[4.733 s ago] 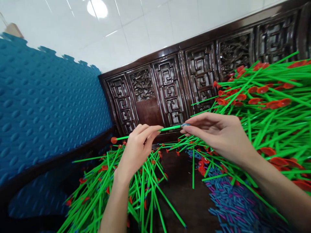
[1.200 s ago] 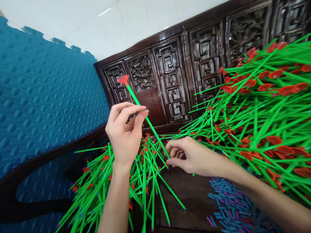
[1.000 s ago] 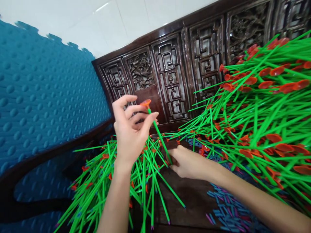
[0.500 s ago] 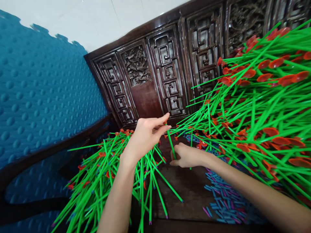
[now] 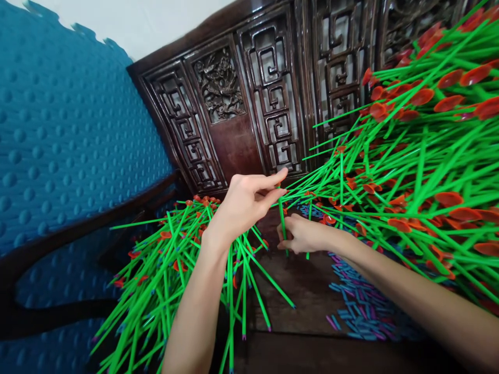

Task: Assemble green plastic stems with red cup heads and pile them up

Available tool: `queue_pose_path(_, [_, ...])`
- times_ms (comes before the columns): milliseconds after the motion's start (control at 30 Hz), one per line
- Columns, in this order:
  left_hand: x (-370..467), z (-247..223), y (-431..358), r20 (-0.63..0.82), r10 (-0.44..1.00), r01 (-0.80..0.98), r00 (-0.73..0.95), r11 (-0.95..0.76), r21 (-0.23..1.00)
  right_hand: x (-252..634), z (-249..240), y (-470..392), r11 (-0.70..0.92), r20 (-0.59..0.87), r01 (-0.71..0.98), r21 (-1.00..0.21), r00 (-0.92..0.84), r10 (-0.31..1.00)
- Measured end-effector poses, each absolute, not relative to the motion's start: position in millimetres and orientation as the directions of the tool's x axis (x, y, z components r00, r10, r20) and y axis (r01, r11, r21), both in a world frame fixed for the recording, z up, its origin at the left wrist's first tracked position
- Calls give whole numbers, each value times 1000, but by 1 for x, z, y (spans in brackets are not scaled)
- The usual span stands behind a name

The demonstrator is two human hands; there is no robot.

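Near the middle, my left hand pinches the top of a green stick at its small red cup. Lower and to the right, my right hand has its fingers closed round the lower part of the same stick, which stands nearly upright. To the left lies a pile of green sticks with red cups, many with blue or purple ends. A larger heap of green sticks with red cups fills the right side. Small blue and purple tubes are scattered beneath my right forearm.
The dark wooden seat has a carved backrest behind it. A curved wooden armrest runs along the left, and beyond it is a blue bumpy foam mat.
The camera view has shifted slightly. The held stick has turned from slanted to nearly upright, and my right hand's grip has slid up from its lower end.
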State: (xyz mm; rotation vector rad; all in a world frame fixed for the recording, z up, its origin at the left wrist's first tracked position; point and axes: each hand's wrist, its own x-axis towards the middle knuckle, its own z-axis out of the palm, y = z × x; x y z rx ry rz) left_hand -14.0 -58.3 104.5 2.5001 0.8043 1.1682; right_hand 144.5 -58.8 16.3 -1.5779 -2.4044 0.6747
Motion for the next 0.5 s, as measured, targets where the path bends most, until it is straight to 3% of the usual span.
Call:
queue_pose_path(233, [-15,103,-51,525,658,378,539,-747,548,145,17,-59,258,-184,812,-523,-403,896])
queue_pose_path(500, [-32,107,-44,392,730,532,560,-680,506,143,6,-59,337,-161,817,-469,-454,876])
